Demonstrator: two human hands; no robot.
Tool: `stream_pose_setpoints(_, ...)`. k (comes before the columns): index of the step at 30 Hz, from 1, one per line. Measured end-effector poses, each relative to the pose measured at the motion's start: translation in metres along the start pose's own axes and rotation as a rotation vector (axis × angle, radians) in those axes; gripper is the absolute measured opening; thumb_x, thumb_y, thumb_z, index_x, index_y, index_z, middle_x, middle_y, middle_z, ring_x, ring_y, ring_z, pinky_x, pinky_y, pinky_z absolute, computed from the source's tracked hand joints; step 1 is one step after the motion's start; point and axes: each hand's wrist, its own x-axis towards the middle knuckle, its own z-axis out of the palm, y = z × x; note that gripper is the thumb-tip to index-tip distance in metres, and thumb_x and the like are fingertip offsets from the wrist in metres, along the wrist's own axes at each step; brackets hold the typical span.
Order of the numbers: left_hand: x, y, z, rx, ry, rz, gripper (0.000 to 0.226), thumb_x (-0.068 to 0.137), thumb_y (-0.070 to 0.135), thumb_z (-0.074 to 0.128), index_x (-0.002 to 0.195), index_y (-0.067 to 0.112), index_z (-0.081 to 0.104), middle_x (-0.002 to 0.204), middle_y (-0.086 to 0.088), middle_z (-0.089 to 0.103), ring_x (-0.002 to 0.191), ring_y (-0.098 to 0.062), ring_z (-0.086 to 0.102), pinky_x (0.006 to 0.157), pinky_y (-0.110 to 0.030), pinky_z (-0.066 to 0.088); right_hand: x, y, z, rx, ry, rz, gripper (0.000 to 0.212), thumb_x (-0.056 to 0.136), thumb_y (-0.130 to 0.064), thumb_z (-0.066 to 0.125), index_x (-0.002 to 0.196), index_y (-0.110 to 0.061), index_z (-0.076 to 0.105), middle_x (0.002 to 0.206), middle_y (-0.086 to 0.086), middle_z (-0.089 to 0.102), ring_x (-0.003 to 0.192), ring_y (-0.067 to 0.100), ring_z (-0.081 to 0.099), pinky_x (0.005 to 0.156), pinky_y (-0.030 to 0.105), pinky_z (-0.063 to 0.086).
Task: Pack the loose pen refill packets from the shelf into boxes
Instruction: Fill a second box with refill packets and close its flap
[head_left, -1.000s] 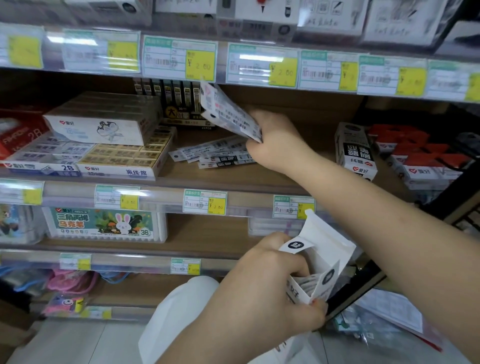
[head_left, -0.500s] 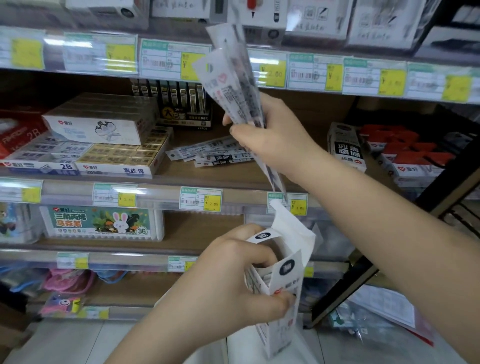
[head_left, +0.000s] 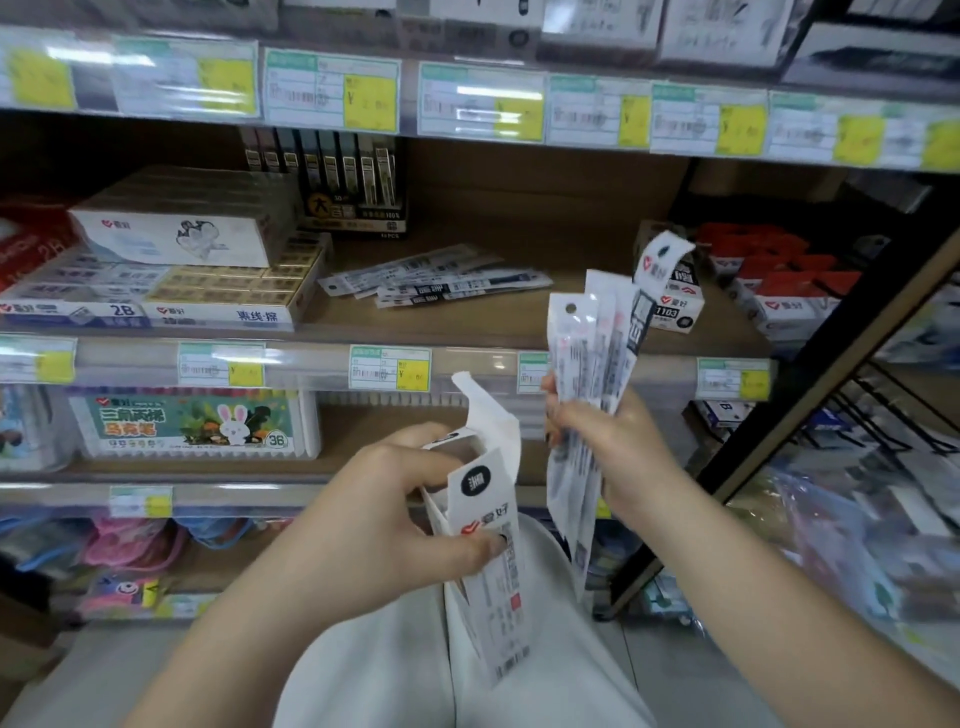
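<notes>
Pinching a tall white cardboard box (head_left: 488, 530), flap open, the left hand (head_left: 363, 525) holds it beside the right hand (head_left: 618, 452), whose grip clasps glossy refill packets (head_left: 587, 374). Beyond, loose packets (head_left: 436, 283) lie on the wooden shelf (head_left: 519, 312); another box (head_left: 675, 301) reads "1103".

- 1 view only, head-worn wide-angle cam, no 2nd view to overlap.
- Faces forward and down, square-on to the shelf (head_left: 467, 317).
- Close range: left hand (head_left: 384, 519) and right hand (head_left: 618, 447) sit low-centre in frame, forearms running in from the bottom edge.
- Shelf tiers fill the frame above and behind both hands; edges blurred.
</notes>
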Motion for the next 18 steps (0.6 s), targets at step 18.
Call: stream_pose_setpoints(18, 0.005, 0.019, 0.01, 0.079, -0.027, 0.067, 0.03, 0.059, 0.047, 0.065, 0.079, 0.026, 0.074, 0.1, 0.016, 0.059, 0.103, 0.0, 0.054, 0.081, -0.027, 0.048, -0.029, 0.042, 0.001, 0.082, 0.187, 0.002, 0.016, 0.073, -0.007, 0.063, 0.082, -0.021, 0.063, 0.084, 0.014, 0.065, 0.078, 0.029, 0.061, 0.073, 0.04, 0.05)
